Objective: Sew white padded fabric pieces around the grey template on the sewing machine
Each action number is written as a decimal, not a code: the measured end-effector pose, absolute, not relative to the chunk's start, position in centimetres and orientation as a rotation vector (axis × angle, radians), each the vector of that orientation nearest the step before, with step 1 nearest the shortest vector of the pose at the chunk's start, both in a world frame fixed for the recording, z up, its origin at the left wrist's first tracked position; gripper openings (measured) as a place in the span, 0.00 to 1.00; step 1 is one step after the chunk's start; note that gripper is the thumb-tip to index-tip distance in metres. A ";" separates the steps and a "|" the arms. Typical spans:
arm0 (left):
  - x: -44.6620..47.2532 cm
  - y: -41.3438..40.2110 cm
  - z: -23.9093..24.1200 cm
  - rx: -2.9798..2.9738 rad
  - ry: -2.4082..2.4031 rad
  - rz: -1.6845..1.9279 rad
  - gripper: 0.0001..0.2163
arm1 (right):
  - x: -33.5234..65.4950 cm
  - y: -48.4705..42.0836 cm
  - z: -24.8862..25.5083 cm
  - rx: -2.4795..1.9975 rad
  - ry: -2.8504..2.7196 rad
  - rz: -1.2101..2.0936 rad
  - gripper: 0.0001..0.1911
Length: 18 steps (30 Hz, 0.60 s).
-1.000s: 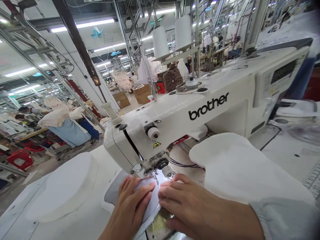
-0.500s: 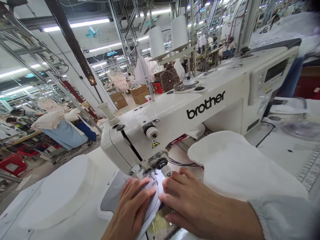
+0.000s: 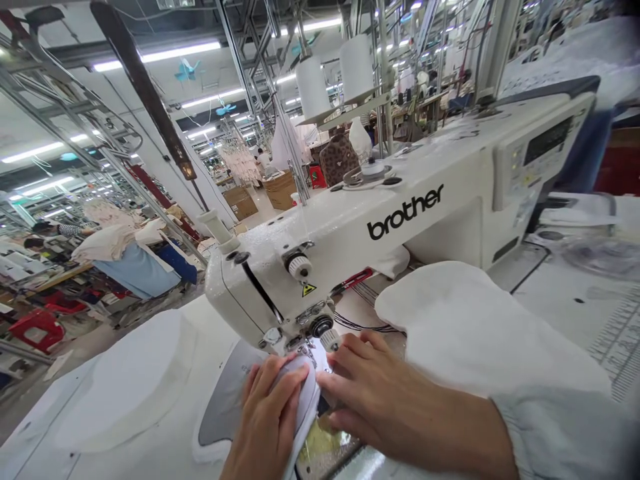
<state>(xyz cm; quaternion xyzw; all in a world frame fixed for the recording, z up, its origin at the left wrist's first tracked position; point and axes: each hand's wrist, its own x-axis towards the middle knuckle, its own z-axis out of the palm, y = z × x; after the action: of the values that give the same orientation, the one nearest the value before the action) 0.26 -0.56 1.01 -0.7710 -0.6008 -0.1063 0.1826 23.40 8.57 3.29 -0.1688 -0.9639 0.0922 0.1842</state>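
Note:
A white sewing machine (image 3: 345, 237) marked "brother" stands before me. Under its presser foot (image 3: 306, 350) lies a padded fabric piece (image 3: 220, 403), grey on its face with a white edge. My left hand (image 3: 267, 407) is closed on this piece left of the foot, its fingers bent and the thumb pressing near a curved seam line. Just right of the foot is my right hand (image 3: 370, 387), fingers curled, with thumb and forefinger at the piece's edge. The needle's point is hard to see, partly behind my fingers.
White soft padding (image 3: 465, 320) lies right of the machine head. A stack of white padded pieces (image 3: 125, 380) sits at the left. Two thread cones (image 3: 357, 67) stand behind. Red-handled scissors (image 3: 357, 279) rest under the arm. Beyond are co-workers and piled garments (image 3: 107, 240).
The fabric piece has turned slightly under the foot, and its grey part has shifted left and down. Both hands remain beside the foot, with small finger shifts. The view has moved slightly.

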 end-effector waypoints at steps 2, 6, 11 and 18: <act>0.3 -0.6 1.0 -2.143 -1.680 -0.302 0.15 | 23.4 8.5 3.1 -0.474 -2.696 0.236 0.12; 0.3 -0.4 1.8 -2.251 -1.574 -0.378 0.16 | 23.3 8.5 3.1 -0.397 -2.697 0.212 0.08; 0.2 -0.1 2.5 -2.415 -1.564 -0.554 0.15 | 23.2 8.5 3.6 -0.359 -2.747 0.229 0.08; 0.0 -0.5 1.7 -2.344 -1.595 -0.378 0.15 | 23.3 8.5 3.1 -0.424 -2.695 0.173 0.08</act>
<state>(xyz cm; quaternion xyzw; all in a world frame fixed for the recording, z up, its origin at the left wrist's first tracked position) -0.03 -0.47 1.72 -0.8113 -0.5522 -0.1308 0.1404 23.34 8.50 3.07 -0.1518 -0.9654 0.0621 0.2026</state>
